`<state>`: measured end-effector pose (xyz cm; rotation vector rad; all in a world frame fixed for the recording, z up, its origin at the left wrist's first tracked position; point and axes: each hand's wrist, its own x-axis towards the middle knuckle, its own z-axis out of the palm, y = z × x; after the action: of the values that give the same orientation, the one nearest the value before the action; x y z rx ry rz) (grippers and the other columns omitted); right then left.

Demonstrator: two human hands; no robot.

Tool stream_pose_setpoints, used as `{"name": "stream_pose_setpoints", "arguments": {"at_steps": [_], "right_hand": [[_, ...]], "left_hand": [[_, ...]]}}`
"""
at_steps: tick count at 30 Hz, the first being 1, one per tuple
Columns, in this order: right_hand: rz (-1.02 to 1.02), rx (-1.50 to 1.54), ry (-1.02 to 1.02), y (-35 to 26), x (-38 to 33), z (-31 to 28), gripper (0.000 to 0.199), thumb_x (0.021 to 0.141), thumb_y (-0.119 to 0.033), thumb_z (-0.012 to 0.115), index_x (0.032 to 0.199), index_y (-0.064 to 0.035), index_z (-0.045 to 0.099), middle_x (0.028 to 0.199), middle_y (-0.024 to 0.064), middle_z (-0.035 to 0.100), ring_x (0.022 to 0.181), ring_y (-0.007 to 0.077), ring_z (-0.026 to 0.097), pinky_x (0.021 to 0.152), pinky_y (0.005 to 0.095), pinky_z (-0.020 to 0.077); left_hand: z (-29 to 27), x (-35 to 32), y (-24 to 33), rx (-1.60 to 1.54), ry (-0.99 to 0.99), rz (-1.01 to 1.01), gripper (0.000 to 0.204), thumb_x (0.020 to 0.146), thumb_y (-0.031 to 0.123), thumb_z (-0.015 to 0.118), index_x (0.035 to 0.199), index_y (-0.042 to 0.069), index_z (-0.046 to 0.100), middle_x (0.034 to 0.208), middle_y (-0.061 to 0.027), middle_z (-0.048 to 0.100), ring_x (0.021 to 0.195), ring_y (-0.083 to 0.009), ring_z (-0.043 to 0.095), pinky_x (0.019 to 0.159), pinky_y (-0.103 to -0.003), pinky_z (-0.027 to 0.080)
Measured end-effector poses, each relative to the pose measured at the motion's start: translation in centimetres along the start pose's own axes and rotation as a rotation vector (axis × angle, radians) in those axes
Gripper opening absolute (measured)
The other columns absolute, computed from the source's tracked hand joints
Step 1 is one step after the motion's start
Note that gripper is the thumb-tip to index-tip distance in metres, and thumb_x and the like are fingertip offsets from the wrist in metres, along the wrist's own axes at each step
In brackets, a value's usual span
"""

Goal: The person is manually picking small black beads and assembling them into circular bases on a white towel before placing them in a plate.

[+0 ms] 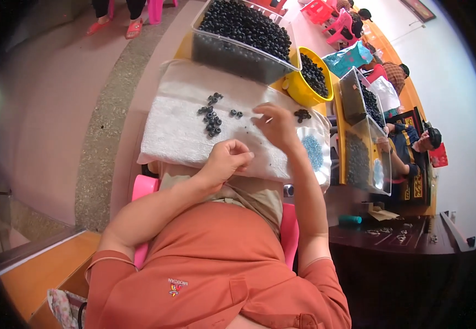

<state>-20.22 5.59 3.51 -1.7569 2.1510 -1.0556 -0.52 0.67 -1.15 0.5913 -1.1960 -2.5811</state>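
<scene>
My left hand is over the near part of the white cloth, its thumb and fingers pinched together. Whatever they hold, if anything, is hidden or too small to name. To the right and farther out, my right hand hovers over the cloth with loosely bent fingers apart and no object visible in them. Small black ring-like parts lie in a loose cluster left of centre. A few more black parts sit between that cluster and my right hand. Beyond the hand is a small dark pile.
A clear bin full of black parts stands at the far edge, beside a yellow bucket of similar parts. Small blue pieces lie on white material at the right. More clear bins and other people are farther right. A pink chair surrounds me.
</scene>
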Motion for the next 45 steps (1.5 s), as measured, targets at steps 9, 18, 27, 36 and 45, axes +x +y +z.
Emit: {"name": "stream_pose_setpoints", "arguments": {"at_steps": [9,18,27,36,45], "right_hand": [[-0.094,-0.319,-0.083,-1.4,1.6,3.7,0.025,0.082,-0.013,0.069,0.106,-0.0036,0.069,0.110,0.0142,0.064,0.094,0.0349,0.064,0.081,0.0414,0.0504],[-0.012,-0.125,-0.063,-1.4,0.4,3.3,0.023,0.078,-0.007,0.074,0.100,-0.0020,0.067,0.098,0.0103,0.065,0.073,0.0219,0.064,0.067,0.0331,0.0511],[0.001,0.150,-0.096,-5.1,-5.3,1.0,0.024,0.077,0.002,0.075,0.099,0.0009,0.066,0.098,0.0089,0.066,0.072,0.0128,0.063,0.064,0.0258,0.0509],[0.062,0.380,-0.009,-4.6,-6.9,1.5,0.048,0.078,0.006,0.074,0.123,-0.0003,0.058,0.096,0.0062,0.066,0.074,0.0081,0.060,0.066,0.0240,0.0509],[-0.030,0.456,0.082,-3.6,-7.9,2.2,0.051,0.078,0.004,0.077,0.124,-0.0003,0.057,0.097,0.0079,0.067,0.078,0.0102,0.062,0.070,0.0250,0.0530]], "left_hand": [[0.0,-0.3,0.1,-0.010,-0.007,0.013,0.009,0.091,0.010,0.068,0.092,0.005,0.060,0.085,-0.0015,0.063,0.072,-0.0075,0.061,0.064,-0.023,0.053],[-0.1,0.0,0.3,-0.074,0.103,0.115,0.012,0.091,0.011,0.068,0.096,0.005,0.059,0.085,-0.0016,0.062,0.073,-0.0091,0.061,0.065,-0.024,0.052],[0.2,-0.3,0.6,-0.015,0.171,0.183,0.022,0.091,0.011,0.067,0.108,0.004,0.054,0.092,-0.0040,0.063,0.081,-0.0108,0.063,0.072,-0.025,0.052],[0.3,-0.7,1.2,-0.043,0.111,0.116,0.021,0.090,0.010,0.068,0.106,0.005,0.055,0.090,-0.0037,0.064,0.079,-0.0105,0.063,0.072,-0.025,0.052],[0.0,-0.5,1.1,-0.075,0.035,0.060,0.014,0.090,0.011,0.068,0.100,0.008,0.059,0.092,-0.0030,0.064,0.081,-0.0106,0.062,0.073,-0.027,0.053]]}}
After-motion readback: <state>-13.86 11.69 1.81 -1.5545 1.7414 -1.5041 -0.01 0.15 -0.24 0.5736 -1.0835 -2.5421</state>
